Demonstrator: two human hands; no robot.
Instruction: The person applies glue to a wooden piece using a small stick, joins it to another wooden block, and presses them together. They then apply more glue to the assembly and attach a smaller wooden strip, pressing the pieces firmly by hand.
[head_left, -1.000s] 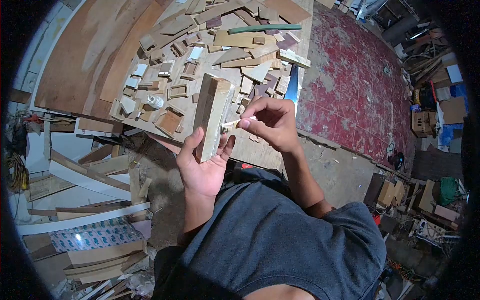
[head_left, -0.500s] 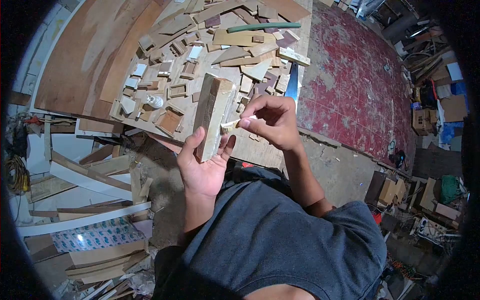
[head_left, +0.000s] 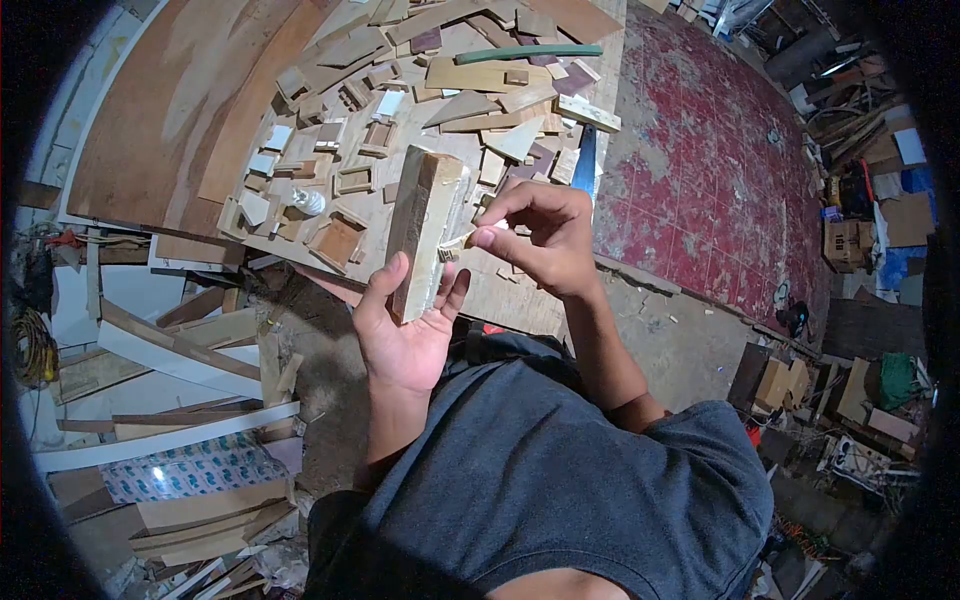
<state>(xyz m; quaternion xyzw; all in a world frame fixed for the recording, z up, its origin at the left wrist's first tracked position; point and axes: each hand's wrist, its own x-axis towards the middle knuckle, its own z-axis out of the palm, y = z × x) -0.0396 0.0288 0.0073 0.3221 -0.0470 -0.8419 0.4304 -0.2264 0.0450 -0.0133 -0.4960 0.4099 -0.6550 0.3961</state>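
Observation:
My left hand [head_left: 405,335] holds a thick wooden block [head_left: 425,235] upright from below, thumb on its near left side and fingers behind its lower right side. The block has a dark left face and a pale right face with a whitish strip along its edge. My right hand [head_left: 540,235] pinches a small pale strip [head_left: 462,240] between thumb and index finger. The strip's left end is at the block's right side, by a small ridged piece [head_left: 449,254]; whether these two are joined is too small to tell.
A worktable [head_left: 510,305] carries many wood offcuts, small wooden boxes [head_left: 338,240], a white bottle [head_left: 308,202], a green strip [head_left: 528,53] and a blue-handled tool [head_left: 585,160]. Boards [head_left: 180,350] are piled at the left. Red tiled floor [head_left: 700,170] lies at the right.
My right hand has shifted slightly left and the small ridged piece now sits a little lower and further left against the block. My left hand and the block have barely moved.

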